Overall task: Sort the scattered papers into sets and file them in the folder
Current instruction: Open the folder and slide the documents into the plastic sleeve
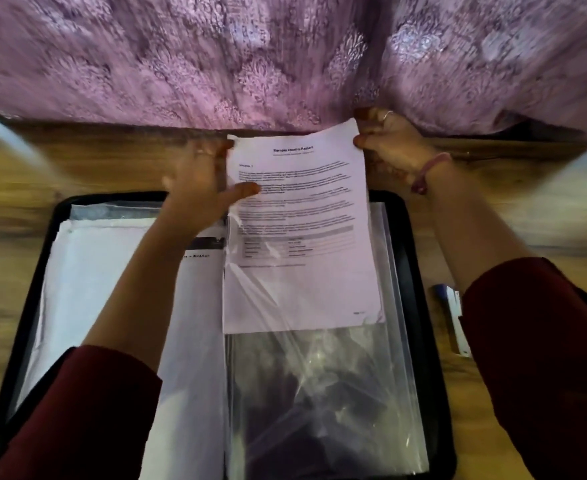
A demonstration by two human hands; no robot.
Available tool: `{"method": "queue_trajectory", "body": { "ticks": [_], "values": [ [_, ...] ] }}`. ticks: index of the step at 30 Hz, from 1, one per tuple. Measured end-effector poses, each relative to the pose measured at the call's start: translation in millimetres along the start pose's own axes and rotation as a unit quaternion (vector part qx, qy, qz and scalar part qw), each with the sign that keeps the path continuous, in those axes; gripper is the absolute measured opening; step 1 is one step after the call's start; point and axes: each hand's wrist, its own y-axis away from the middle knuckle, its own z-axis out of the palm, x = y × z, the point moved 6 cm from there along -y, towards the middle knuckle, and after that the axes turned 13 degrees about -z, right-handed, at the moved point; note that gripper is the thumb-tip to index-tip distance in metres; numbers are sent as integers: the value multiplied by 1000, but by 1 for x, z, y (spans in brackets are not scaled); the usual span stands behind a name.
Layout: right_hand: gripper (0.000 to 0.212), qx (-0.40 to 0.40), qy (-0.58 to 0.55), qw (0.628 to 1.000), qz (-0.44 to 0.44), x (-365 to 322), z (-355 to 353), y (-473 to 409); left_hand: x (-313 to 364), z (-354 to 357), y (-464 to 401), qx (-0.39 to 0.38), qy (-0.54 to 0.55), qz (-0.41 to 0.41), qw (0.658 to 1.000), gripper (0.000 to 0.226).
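A black folder (413, 244) lies open on the wooden table. Its right half shows clear plastic sleeves (319, 393); the left half holds filed white sheets (112, 289). A printed white paper (302, 209) headed "Sample Health Report" sits partway inside the top clear sleeve, its upper part sticking out past the folder's far edge. My left hand (198, 188) grips the paper's left edge, thumb lying across the text. My right hand (389, 140) pinches the paper's top right corner.
A pink patterned curtain (216, 57) hangs along the far edge of the table (25, 168). A small white and blue object (453, 317), perhaps a stapler or pen, lies on the table right of the folder, beside my right sleeve.
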Motion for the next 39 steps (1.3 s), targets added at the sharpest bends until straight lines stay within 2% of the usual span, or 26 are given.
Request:
{"method": "queue_trajectory", "body": {
  "ticks": [2,5,7,9,12,16,19,22,27,30,32,39],
  "values": [
    [40,-15,25,999,-12,-3,0,-3,22,23,11,-51,-54,65,995,68],
    [40,-15,34,999,-22,-6,-1,-6,38,48,17,-86,-139,82,983,48],
    [40,-23,31,999,-25,-7,-1,-4,44,55,16,-97,-118,91,984,24],
    [38,-43,29,998,-22,-7,-2,0,48,57,15,-91,-83,97,988,12],
    [41,-85,-3,996,-1,-6,-3,12,53,58,14,-65,-45,101,992,7],
    [44,-154,-75,985,30,-2,-8,27,57,63,12,-30,-69,120,990,8],
    [48,-248,-24,967,47,-2,-11,36,57,69,11,-16,-84,133,988,9],
    [47,-294,15,954,49,-4,-10,40,54,74,12,-18,-89,133,987,12],
    [28,-287,74,954,51,-1,-1,39,55,75,15,-40,-122,140,982,11],
    [19,-255,161,953,37,2,-2,36,49,66,14,-47,-183,129,973,28],
    [22,-247,168,954,12,0,-3,35,37,53,13,-52,-214,114,969,35],
    [20,-211,174,962,-5,8,-5,37,-8,18,9,-59,-214,68,973,10]
  ]
}}
